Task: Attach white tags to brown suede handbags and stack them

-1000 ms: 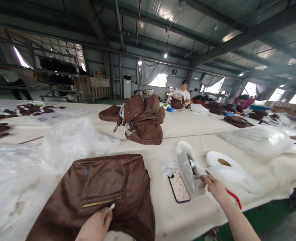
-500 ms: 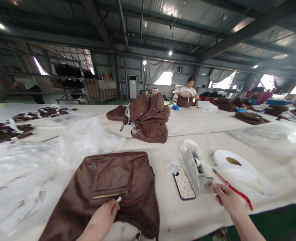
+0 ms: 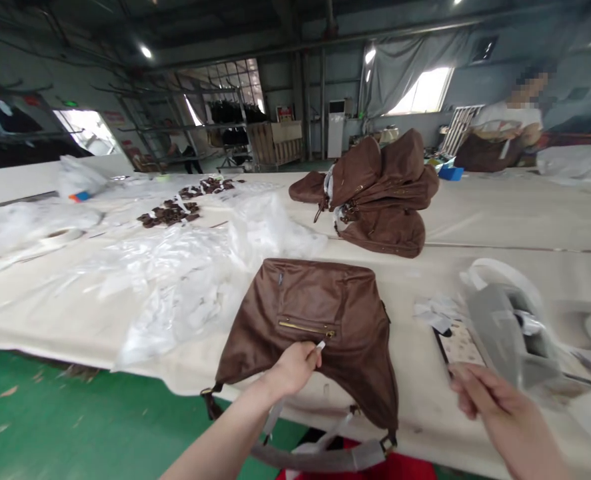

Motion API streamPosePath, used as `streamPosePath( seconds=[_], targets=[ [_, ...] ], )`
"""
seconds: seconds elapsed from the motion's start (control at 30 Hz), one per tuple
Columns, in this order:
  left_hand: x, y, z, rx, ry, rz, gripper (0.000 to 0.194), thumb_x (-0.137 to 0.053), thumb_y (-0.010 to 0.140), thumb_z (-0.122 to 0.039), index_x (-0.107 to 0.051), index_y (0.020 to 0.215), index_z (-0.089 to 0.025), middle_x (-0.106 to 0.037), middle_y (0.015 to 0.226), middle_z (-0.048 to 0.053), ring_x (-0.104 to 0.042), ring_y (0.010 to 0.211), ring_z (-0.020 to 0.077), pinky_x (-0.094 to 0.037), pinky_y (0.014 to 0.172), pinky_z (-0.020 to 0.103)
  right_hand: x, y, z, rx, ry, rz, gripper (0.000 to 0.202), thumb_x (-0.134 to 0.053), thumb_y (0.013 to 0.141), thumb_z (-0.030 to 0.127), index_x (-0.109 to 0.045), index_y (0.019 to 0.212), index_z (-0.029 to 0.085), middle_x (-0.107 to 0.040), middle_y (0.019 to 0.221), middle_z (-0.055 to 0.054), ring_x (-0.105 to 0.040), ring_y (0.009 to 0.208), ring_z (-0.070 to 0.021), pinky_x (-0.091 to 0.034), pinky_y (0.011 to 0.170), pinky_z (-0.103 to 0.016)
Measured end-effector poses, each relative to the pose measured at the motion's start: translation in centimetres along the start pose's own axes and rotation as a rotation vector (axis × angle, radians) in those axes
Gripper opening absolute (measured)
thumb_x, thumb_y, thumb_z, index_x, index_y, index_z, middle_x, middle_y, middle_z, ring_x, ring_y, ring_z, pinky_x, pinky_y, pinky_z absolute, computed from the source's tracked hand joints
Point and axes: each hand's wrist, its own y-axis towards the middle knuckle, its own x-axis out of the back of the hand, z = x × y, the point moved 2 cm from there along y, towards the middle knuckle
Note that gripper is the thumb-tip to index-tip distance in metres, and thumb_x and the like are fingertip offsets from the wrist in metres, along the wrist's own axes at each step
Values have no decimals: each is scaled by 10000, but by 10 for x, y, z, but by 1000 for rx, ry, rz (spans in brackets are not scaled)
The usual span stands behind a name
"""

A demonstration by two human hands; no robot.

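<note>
A brown handbag (image 3: 320, 287) lies flat in front of me, its gold front zipper (image 3: 303, 326) facing up. My left hand (image 3: 298, 363) rests over the bag, thumb and fingers closed on a small white strip (image 3: 321, 345) beside the zipper pull. To the right, my right hand (image 3: 483, 390) is pinched in the air over the lower end of a phone (image 3: 458, 343) in a patterned case. Its fingertips seem to hold a piece of clear tape, hard to see. Just beyond is a grey tape dispenser (image 3: 500, 327). The wrapped bag strap (image 3: 320, 459) hangs over the table's front edge.
More brown bags (image 3: 380, 193) are piled farther back. Clear plastic bags (image 3: 190, 280) cover the table on the left, with small brown pieces (image 3: 170, 212) behind them. White scraps (image 3: 438, 311) lie by the phone. Across the table a co-worker (image 3: 510, 127) handles a brown bag.
My view has swung left. My right hand has come away from the dispenser's front end and moved left toward the bag. My left hand still holds the white strip at the zipper.
</note>
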Motion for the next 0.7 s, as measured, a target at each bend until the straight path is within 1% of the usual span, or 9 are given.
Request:
streamPosePath(
  seconds=[0.07, 0.1, 0.13, 0.2, 0.27, 0.37, 0.47, 0.57, 0.7],
  targets=[
    [-1, -3, 1, -16, 23, -19, 287, -390, 901, -232, -584, 701, -160, -519, 622, -18, -468, 623, 126, -349, 625, 233, -62, -8, 55, -6, 183, 304, 433, -525, 797, 620, -643, 833, 206, -620, 617, -38, -545, 504, -162, -452, 498, -283],
    [-1, -4, 1, -31, 44, -24, 294, -384, 905, -232, -588, 705, -161, -538, 634, -10, -477, 629, 129, -356, 638, 236, -91, -11, 76, -4, 273, 386, 424, -522, 809, 607, -640, 855, 202, -624, 658, -32, -539, 506, -147, -436, 480, -266],
    [0, -6, 1, -48, 73, -27, 304, -373, 910, -233, -595, 715, -161, -557, 645, -1, -486, 627, 133, -363, 640, 239, -116, -14, 91, 1, 347, 476, 413, -527, 815, 594, -634, 868, 198, -621, 677, -23, -531, 500, -133, -420, 462, -251],
    [1, -7, 1, -80, 129, -25, 319, -352, 916, -233, -608, 741, -160, -596, 673, 19, -512, 629, 142, -379, 638, 242, -156, -17, 106, 2, 436, 600, 399, -541, 811, 576, -627, 855, 189, -603, 662, -2, -496, 462, -105, -377, 426, -227],
    [2, -8, 2, -110, 138, -11, 315, -344, 914, -225, -617, 772, -160, -632, 715, 35, -554, 658, 152, -400, 652, 239, -181, -17, 105, -9, 458, 676, 389, -557, 796, 562, -623, 827, 180, -587, 632, 14, -461, 427, -86, -335, 400, -212],
    [4, -8, 3, -163, 102, 10, 297, -348, 909, -214, -624, 809, -166, -665, 773, 41, -603, 716, 158, -426, 697, 233, -194, -14, 96, -49, 451, 725, 378, -563, 786, 548, -616, 809, 175, -562, 593, 34, -417, 390, -69, -286, 371, -200],
    [7, -8, 4, -181, 96, 18, 304, -344, 911, -219, -634, 831, -172, -675, 791, 42, -618, 738, 164, -435, 713, 234, -196, -12, 94, -91, 430, 742, 369, -562, 785, 536, -606, 792, 169, -530, 558, 49, -382, 369, -58, -256, 358, -193],
    [9, -9, 3, -173, 87, 37, 320, -336, 915, -229, -638, 825, -171, -676, 791, 46, -614, 740, 168, -437, 710, 238, -197, -11, 96, -107, 383, 755, 369, -561, 787, 531, -598, 773, 165, -525, 548, 50, -380, 370, -56, -254, 357, -188],
    [9, -7, 0, -156, -34, 41, 345, -314, 924, -244, -619, 782, -171, -667, 789, 46, -596, 754, 168, -429, 713, 244, -197, -10, 98, -136, 343, 765, 344, -569, 781, 514, -580, 733, 173, -531, 534, 48, -390, 368, -61, -256, 350, -190]
  ],
)
